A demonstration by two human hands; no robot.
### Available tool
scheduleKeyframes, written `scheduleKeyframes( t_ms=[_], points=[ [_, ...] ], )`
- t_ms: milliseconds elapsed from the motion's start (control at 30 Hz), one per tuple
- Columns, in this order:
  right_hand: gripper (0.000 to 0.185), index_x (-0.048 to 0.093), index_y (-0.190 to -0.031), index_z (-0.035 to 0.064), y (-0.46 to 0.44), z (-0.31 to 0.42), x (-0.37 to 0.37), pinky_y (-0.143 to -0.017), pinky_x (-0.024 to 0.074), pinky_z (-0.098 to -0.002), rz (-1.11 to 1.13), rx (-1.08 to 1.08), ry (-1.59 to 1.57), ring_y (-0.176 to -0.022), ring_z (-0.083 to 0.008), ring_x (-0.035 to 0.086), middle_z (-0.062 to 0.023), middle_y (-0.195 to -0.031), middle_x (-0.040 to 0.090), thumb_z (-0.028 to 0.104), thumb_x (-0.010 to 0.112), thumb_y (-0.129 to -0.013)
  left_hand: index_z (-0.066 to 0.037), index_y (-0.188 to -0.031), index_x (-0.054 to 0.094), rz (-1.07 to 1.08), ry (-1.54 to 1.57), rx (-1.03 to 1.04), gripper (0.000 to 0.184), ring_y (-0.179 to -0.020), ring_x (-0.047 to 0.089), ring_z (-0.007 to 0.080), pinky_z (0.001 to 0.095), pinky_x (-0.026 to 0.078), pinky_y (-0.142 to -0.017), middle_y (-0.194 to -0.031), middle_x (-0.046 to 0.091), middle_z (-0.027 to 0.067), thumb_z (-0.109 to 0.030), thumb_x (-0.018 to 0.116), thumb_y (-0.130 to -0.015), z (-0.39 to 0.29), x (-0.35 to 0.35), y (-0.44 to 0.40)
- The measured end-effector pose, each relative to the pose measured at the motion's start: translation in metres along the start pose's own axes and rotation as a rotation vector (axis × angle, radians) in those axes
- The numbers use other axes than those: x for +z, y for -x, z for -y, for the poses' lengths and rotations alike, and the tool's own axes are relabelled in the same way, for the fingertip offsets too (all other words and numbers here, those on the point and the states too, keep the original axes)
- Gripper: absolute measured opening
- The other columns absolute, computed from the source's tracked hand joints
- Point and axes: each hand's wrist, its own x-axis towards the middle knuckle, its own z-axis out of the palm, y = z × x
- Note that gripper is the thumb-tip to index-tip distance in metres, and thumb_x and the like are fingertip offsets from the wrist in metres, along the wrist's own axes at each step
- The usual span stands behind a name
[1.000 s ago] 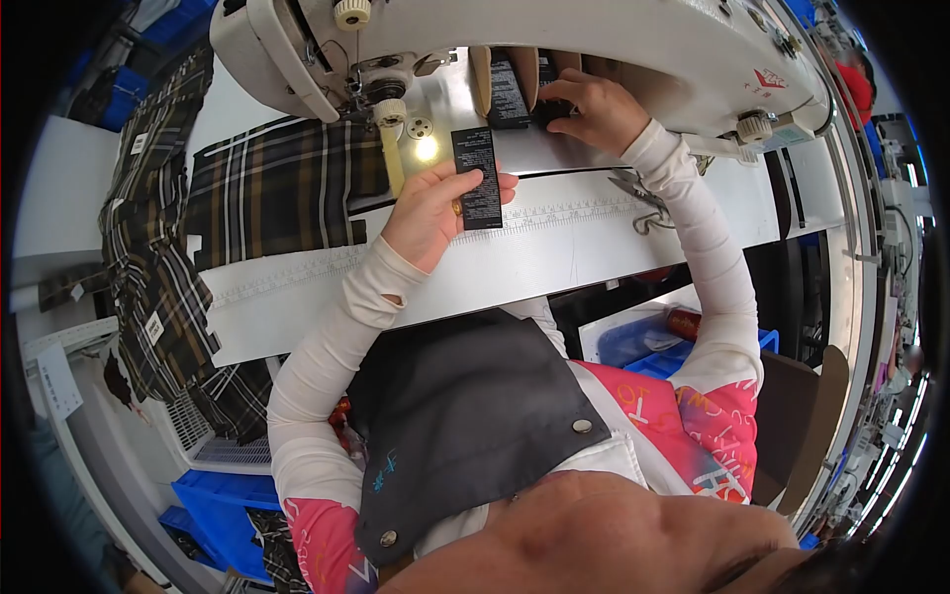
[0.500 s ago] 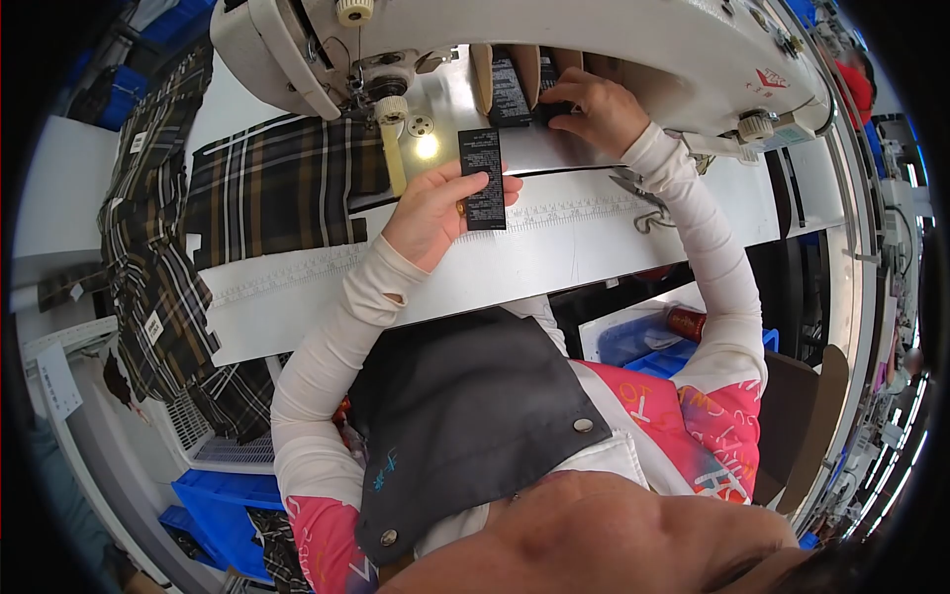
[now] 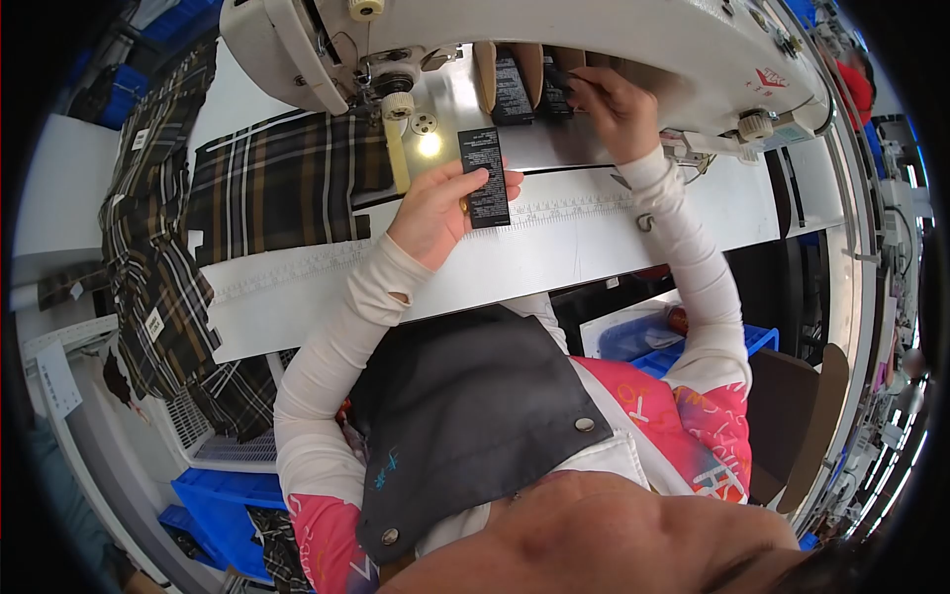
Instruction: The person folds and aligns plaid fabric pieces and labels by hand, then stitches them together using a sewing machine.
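Note:
My left hand is closed on a black label printed with small white text, the thumb pressed on its face. It is over the front edge of the sewing machine's metal bed. My right hand is closed at the cardboard dividers under the machine arm, its fingertips pinching the edge of a dark label. Beside that, more black printed labels stand in a cardboard slot. How many labels the right fingers hold I cannot tell.
Brown plaid fabric lies left of the needle and hangs over the table edge. The sewing machine spans the back, its lamp lit. A printed ruler runs along the table. Scissors lie mostly hidden under my right forearm.
My right hand has shifted slightly right and turned at the dividers, its fingers now at the upper end of a dark label. The right forearm now covers more of the scissors. My left hand has hardly moved.

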Motion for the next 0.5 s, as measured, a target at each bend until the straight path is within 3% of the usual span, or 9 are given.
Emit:
scheduleKeyframes(
  t_ms=[67,233,333,433,500],
  points=[
    [0.017,0.063,-0.096,0.0010,0.018,0.018,-0.001,-0.068,0.0494,-0.0250,-0.084,0.102,-0.172,-0.076,-0.0174,0.065,-0.0106,-0.085,0.066,0.001,0.058,-0.080,0.006,-0.117,0.047,-0.032,0.085,0.029,0.033,-0.105,0.056,0.0237,0.0335,0.046,-0.088,-0.111,0.057,0.0164,-0.017,0.046,-0.093,0.004,0.005,0.002],
    [0.032,0.061,-0.096,0.0020,0.068,0.071,0.014,-0.075,0.0489,-0.0273,0.074,-0.195,-0.086,-0.093,-0.0236,0.061,-0.0111,-0.104,0.062,-0.012,0.058,-0.067,0.002,-0.110,0.052,-0.018,0.280,0.135,0.028,-0.097,0.056,0.0166,0.0301,0.045,-0.084,-0.109,0.057,0.0120,-0.020,0.048,-0.093,0.016,0.011,0.000],
    [0.027,0.060,-0.098,0.0011,0.075,0.079,0.028,-0.075,0.0484,-0.0272,0.079,-0.275,-0.083,-0.086,-0.0225,0.061,-0.0102,-0.100,0.061,-0.008,0.060,-0.072,0.002,-0.110,0.053,-0.054,0.227,0.253,0.027,-0.100,0.055,0.0161,0.0298,0.044,-0.086,-0.109,0.057,0.0117,-0.019,0.048,-0.093,0.016,0.017,0.004],
    [0.021,0.060,-0.093,-0.0011,0.073,0.082,0.033,-0.059,0.0456,-0.0232,-0.125,0.046,-0.389,-0.068,-0.0166,0.058,-0.0087,-0.087,0.062,0.001,0.066,-0.073,0.002,-0.115,0.049,-0.091,0.261,0.297,0.028,-0.106,0.052,0.0179,0.0328,0.041,-0.092,-0.116,0.054,0.0136,-0.016,0.044,-0.094,0.012,0.016,0.013],
    [0.016,0.061,-0.087,-0.0028,0.076,0.074,0.036,-0.056,0.0407,-0.0203,0.172,0.369,-0.648,-0.064,-0.0104,0.053,-0.0056,-0.079,0.059,0.006,0.068,-0.075,0.001,-0.116,0.048,-0.100,0.297,0.326,0.027,-0.107,0.052,0.0178,0.0338,0.041,-0.092,-0.117,0.054,0.0139,-0.014,0.043,-0.094,0.012,0.017,0.018]
  ],
)
